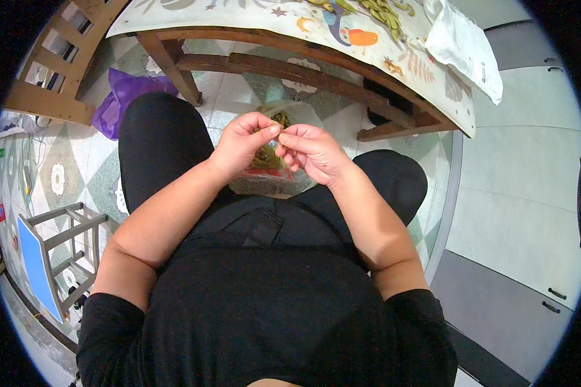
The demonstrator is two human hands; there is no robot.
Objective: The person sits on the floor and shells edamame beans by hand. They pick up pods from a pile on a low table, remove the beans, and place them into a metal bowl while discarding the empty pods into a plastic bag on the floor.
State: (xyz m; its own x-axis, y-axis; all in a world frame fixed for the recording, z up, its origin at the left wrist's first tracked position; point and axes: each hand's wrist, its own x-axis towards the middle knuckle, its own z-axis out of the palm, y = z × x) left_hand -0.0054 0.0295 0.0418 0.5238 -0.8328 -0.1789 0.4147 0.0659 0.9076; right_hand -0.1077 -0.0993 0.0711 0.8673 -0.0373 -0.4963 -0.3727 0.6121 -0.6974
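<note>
My left hand [242, 143] and my right hand [314, 153] meet above my lap, thumbs and fingers pinched together tip to tip. Whatever they pinch is too small and too covered by the fingers to make out. Below them, between my knees, a clear plastic bag [301, 115] stands on the floor. Green-brown bean pods [265, 160] lie inside it, partly hidden by my hands. More bean pods [384, 18] are heaped on the table at the far side.
Ahead stands a wooden table with a printed cloth [265, 16], a white plastic bag [465, 48] hanging over its right corner. A purple bag [126, 97] lies by my left knee. At left is a blue-topped stool [39, 264]; pale cabinets [510, 174] line the right.
</note>
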